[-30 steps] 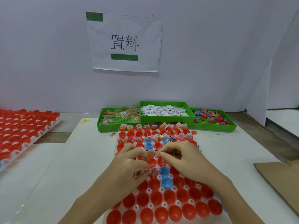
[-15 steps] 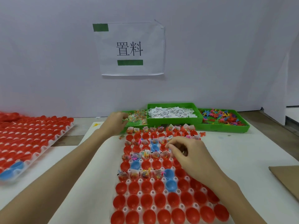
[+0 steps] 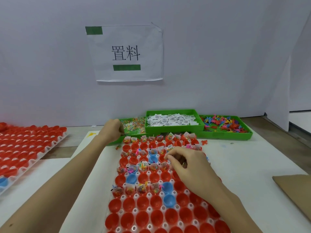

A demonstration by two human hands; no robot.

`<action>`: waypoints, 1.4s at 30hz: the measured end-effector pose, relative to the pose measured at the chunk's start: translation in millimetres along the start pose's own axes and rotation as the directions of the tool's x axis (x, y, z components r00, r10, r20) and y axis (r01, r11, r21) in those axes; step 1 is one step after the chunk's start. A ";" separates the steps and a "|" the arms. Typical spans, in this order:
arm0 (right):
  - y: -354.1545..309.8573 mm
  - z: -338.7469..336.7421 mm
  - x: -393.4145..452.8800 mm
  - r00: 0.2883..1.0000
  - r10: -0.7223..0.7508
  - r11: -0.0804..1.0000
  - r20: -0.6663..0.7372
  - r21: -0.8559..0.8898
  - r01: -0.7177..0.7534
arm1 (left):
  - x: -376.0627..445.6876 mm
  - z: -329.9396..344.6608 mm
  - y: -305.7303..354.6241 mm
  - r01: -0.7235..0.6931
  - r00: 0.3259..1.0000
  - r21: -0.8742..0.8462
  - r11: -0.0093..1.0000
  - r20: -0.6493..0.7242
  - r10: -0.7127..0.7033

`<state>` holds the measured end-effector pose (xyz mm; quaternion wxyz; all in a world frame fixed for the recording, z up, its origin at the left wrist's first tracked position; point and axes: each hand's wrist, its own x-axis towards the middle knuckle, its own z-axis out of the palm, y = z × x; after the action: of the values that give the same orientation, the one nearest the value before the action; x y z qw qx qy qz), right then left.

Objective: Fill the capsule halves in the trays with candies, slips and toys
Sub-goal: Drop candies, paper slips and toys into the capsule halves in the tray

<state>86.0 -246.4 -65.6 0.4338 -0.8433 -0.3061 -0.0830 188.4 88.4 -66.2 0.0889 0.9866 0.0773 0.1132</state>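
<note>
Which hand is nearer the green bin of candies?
Left. The left hand reaches into the near-left corner of the candy bin; the right hand is over the capsule tray, well short of the bin.

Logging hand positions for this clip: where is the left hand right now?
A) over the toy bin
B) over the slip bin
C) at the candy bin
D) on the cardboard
C: the left hand reaches to the near left edge of the candy bin, while the slip bin and toy bin lie further right, untouched.
</note>
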 end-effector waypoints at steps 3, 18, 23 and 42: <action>0.1 -0.9 -0.2 1.000 0.006 1.000 0.001 0.000 -0.006 | -6.7 0.7 -4.1 -0.047 0.994 -0.029 0.998 -0.100 0.044; 3.2 -12.9 3.0 0.997 0.050 0.998 -0.051 0.024 -0.049 | -127.5 -26.0 30.2 -0.132 0.919 -0.756 0.642 -0.337 -0.207; 8.6 -17.1 6.0 0.990 0.065 0.998 -0.123 0.018 -0.063 | -177.9 -22.6 50.3 -0.151 0.943 -0.884 0.442 -0.264 -0.205; 28.1 23.5 190.0 0.923 0.378 0.803 0.071 -0.521 -0.289 | -196.3 -19.4 46.8 -0.252 0.933 -0.856 0.452 -0.339 -0.122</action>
<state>251.3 -155.8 -22.1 0.1797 -0.9711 -0.1567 -0.0089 1.0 12.1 -79.7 0.5707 0.7582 -0.0174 0.3149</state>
